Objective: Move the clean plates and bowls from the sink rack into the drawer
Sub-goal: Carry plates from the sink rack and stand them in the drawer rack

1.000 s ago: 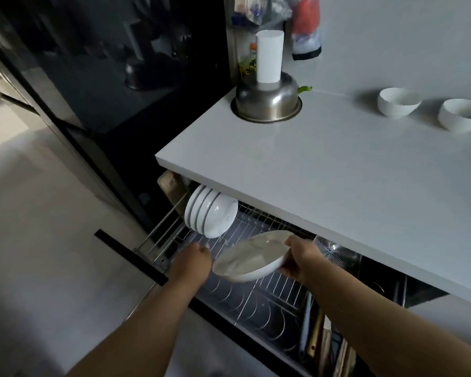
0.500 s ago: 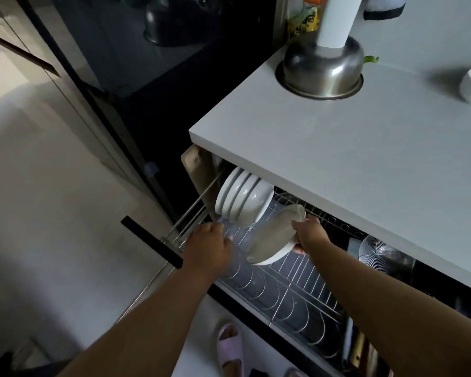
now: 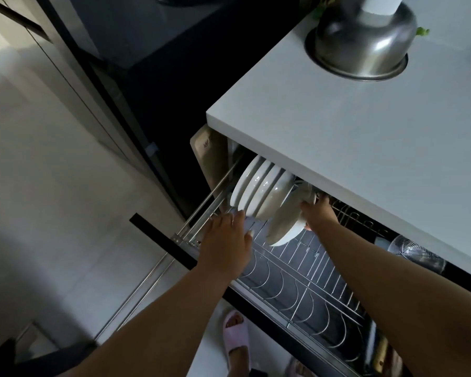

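Under the white counter the pull-out drawer with its wire dish rack (image 3: 305,284) stands open. At its far left end several white bowls (image 3: 256,189) stand on edge in a row. My right hand (image 3: 317,210) grips a white shallow bowl (image 3: 284,221) by its rim, tilted nearly upright and leaning against that row. My left hand (image 3: 225,240) rests at the drawer's front rail just below the stacked bowls, fingers spread, holding nothing.
A steel bowl (image 3: 360,47) with a white cylinder in it sits upside down on the white counter (image 3: 337,126). A glass (image 3: 416,254) lies in the drawer at the right. A dark appliance stands at the left. A pink slipper (image 3: 235,333) shows on the floor below.
The bowl in my right hand went from flat above the rack to upright against the row of bowls. My left hand moved in towards the rail. The view has dropped closer.
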### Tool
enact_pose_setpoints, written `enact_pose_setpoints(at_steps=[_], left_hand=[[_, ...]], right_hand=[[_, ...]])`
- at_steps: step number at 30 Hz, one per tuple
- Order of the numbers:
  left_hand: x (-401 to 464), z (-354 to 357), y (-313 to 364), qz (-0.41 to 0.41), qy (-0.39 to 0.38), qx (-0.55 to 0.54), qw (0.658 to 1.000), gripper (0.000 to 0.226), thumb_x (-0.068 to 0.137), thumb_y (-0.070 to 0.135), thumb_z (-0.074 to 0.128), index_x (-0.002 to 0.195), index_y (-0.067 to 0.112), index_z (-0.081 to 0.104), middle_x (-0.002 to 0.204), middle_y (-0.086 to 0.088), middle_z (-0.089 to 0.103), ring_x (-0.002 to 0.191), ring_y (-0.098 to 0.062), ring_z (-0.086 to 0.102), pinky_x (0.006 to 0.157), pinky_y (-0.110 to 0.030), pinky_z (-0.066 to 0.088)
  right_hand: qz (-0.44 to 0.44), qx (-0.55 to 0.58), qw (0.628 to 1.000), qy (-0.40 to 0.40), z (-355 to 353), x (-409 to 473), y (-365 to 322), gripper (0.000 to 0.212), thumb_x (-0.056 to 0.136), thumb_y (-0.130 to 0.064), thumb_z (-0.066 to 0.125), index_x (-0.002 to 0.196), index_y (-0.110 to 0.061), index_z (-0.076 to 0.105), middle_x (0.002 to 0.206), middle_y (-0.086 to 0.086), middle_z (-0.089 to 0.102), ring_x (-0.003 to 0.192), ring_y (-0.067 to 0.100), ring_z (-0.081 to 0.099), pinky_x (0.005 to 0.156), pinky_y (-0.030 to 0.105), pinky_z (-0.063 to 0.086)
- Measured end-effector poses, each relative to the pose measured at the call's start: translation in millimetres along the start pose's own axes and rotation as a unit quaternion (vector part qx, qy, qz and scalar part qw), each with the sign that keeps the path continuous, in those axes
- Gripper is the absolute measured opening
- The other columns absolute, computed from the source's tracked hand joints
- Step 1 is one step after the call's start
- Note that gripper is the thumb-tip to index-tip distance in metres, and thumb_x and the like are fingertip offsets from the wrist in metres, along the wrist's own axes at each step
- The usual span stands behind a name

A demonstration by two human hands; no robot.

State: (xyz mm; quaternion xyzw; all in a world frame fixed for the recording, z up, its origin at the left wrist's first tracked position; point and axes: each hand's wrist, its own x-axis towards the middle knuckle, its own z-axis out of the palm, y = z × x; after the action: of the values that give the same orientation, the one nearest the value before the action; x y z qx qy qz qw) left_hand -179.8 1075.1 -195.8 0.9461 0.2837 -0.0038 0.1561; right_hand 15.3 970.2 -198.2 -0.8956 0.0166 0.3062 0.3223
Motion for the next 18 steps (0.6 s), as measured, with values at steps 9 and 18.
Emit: enact_pose_setpoints(at_steps=[9, 18], left_hand=[[-4, -5, -1, 0.019, 0.063, -0.030, 0.997, 0.052, 0.089, 0.034, 0.051, 0.134, 0.009, 0.046, 0.116, -0.010, 0.064, 0.109, -0.026, 0.059, 0.096, -0.039, 0.046], [-4, -8, -2, 0.033, 0.070, -0.051, 0.996, 0.054, 0.087, 0.036, 0.035, 0.131, 0.007, 0.047, 0.106, -0.009, 0.065, 0.099, -0.024, 0.061, 0.089, -0.036, 0.051]], right_hand=[[-0.040, -0.089, 0.995, 0.019, 24, 14, -21, 0.060, 0.094, -0.039, 0.045, 0.145, -0.015, 0.024, 0.120, 0.020, 0.060, 0.116, 0.039, 0.052, 0.091, 0.042, 0.044], [-0.073, -0.104, 0.991, 0.047, 35, 18, -26, 0.053, 0.097, -0.030, 0.047, 0.142, -0.007, 0.031, 0.131, 0.020, 0.053, 0.116, 0.031, 0.054, 0.093, 0.034, 0.042]])
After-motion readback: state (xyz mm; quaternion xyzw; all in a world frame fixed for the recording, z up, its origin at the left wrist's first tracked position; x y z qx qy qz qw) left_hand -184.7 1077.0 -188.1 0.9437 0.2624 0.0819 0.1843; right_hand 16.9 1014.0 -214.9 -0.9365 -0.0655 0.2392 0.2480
